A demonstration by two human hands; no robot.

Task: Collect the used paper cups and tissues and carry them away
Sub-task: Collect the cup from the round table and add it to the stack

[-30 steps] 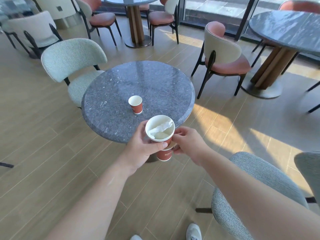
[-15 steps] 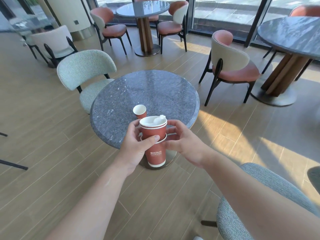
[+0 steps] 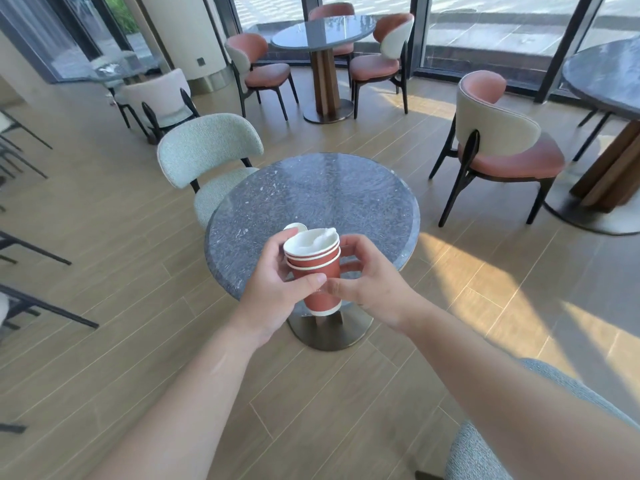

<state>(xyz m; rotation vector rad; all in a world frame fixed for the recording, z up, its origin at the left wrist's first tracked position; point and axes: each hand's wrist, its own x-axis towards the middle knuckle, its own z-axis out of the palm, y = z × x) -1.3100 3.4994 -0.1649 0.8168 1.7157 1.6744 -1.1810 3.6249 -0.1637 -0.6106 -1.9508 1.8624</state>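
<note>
1. Your left hand (image 3: 273, 289) and right hand (image 3: 367, 285) both curl around the stack of red paper cups (image 3: 317, 268), held upright above the near edge of the round desk (image 3: 311, 192).
2. A white tissue (image 3: 320, 239) sits in the top cup.
3. Another cup (image 3: 296, 227) stands on the desk behind, mostly hidden.

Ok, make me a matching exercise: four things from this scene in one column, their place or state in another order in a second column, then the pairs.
Things:
1. cup stack
2. tissue
3. lone cup
4. green chair

Places or states:
A. stands on the table, mostly hidden behind the left hand
B. stuffed in the top cup
C. gripped by both hands, the right hand included
D. beside the table, on its far left

Pairs: 1-C, 2-B, 3-A, 4-D
</note>
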